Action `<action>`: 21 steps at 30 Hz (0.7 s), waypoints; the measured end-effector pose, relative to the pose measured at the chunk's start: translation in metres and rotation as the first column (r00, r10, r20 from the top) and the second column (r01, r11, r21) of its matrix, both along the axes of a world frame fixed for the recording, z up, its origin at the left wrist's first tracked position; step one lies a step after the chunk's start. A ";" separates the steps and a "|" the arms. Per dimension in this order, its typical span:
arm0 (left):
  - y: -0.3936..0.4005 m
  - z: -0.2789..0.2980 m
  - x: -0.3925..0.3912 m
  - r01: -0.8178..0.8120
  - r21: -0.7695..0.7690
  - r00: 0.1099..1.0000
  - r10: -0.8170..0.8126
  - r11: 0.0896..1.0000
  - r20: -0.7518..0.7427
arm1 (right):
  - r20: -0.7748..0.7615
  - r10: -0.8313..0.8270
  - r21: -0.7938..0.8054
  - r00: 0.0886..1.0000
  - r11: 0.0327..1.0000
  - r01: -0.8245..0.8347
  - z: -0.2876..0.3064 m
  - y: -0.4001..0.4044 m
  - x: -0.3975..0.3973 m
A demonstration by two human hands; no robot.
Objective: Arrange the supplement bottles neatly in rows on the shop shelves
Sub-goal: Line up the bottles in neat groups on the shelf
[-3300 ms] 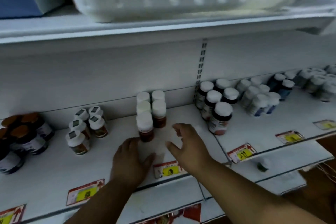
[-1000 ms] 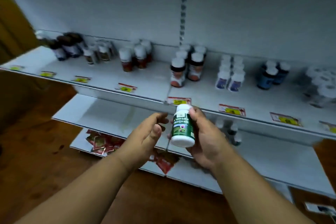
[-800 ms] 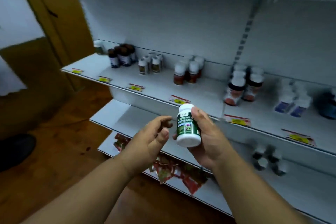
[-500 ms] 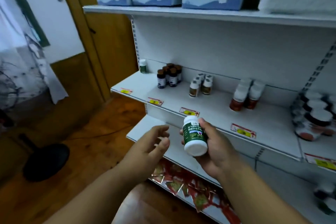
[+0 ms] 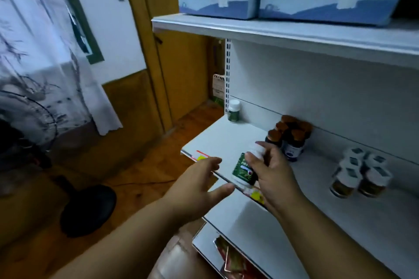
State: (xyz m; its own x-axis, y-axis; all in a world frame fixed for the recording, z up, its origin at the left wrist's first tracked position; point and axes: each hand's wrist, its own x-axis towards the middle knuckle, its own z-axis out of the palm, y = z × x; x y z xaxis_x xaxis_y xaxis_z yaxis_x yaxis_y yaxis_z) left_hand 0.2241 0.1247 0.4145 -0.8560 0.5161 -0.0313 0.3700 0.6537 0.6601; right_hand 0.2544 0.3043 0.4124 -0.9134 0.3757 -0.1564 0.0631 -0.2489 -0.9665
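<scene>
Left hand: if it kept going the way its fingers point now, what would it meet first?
Probably the green-labelled bottle that the right hand holds: the open left hand points right and slightly up at it, over the shelf's front edge. Depth is unclear, so it might pass just in front.

Green-labelled bottle [image 5: 243, 171]; white shelf [image 5: 226, 140]

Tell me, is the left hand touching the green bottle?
Apart. In the head view, the left hand hovers open with shelf visible between its fingertips and the green bottle, which only the right hand grips.
</scene>
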 end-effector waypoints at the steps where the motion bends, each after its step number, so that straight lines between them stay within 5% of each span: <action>1: 0.002 -0.002 -0.022 0.012 -0.026 1.000 -0.012 1.000 -0.018 | 0.008 -0.011 0.096 1.000 0.995 0.010 0.000 -0.002 -0.019; 4: 0.015 -0.017 -0.089 0.038 -0.077 0.998 -0.041 0.996 -0.045 | 0.036 -0.080 0.402 0.996 0.914 0.058 -0.011 -0.004 -0.073; 8: 0.035 -0.050 -0.184 0.156 -0.157 0.979 -0.174 0.975 -0.104 | 0.060 -0.234 0.599 0.970 0.786 0.153 -0.046 -0.001 -0.142; 15: 0.069 -0.087 -0.310 0.268 -0.168 0.955 -0.284 0.949 -0.081 | 0.033 -0.451 0.829 0.892 0.510 0.228 -0.076 0.012 -0.227; 21: 0.094 -0.091 -0.353 0.420 -0.279 0.876 -0.466 0.863 -0.123 | 0.031 -0.555 0.882 0.831 0.406 0.239 -0.072 0.032 -0.266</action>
